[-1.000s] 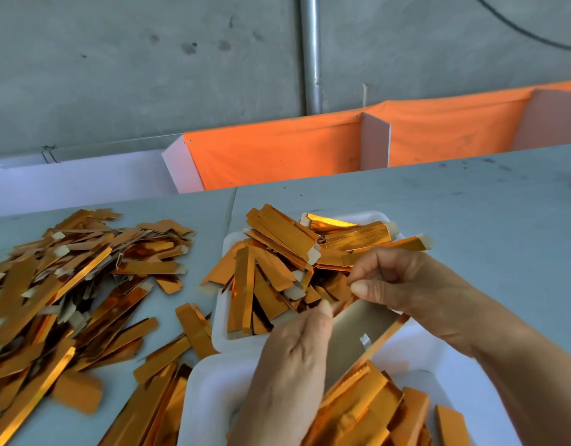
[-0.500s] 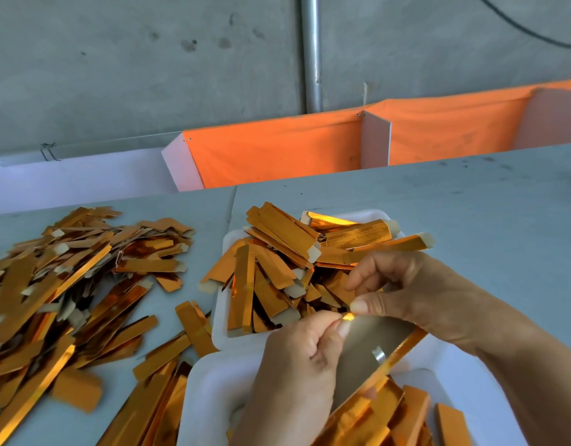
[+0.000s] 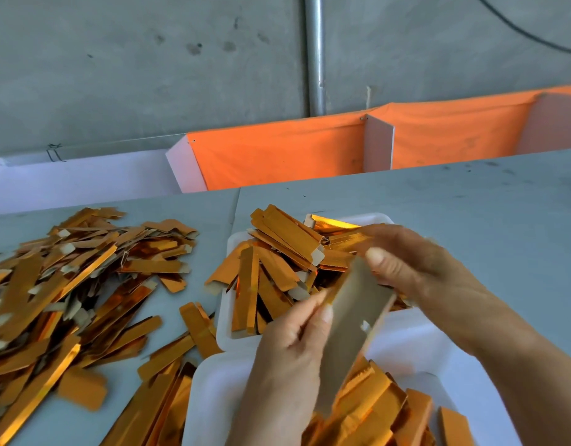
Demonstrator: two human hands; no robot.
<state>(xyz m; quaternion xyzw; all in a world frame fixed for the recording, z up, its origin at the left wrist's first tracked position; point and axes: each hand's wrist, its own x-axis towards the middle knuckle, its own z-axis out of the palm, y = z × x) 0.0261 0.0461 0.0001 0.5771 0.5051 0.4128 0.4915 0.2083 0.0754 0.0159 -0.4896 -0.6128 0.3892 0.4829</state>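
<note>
Two hands (image 3: 287, 355) (image 3: 416, 268) pinch one grey-backed card strip (image 3: 348, 320).

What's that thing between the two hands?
A card strip, grey side up, held by the left hand and the right hand. Head view shows it.

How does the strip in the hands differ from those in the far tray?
The held strip shows its dull grey side; the tray strips mostly show shiny orange foil. The left hand and right hand pinch the held strip aloft; the tray strips lie heaped in the far tray. Both are long and narrow.
</note>
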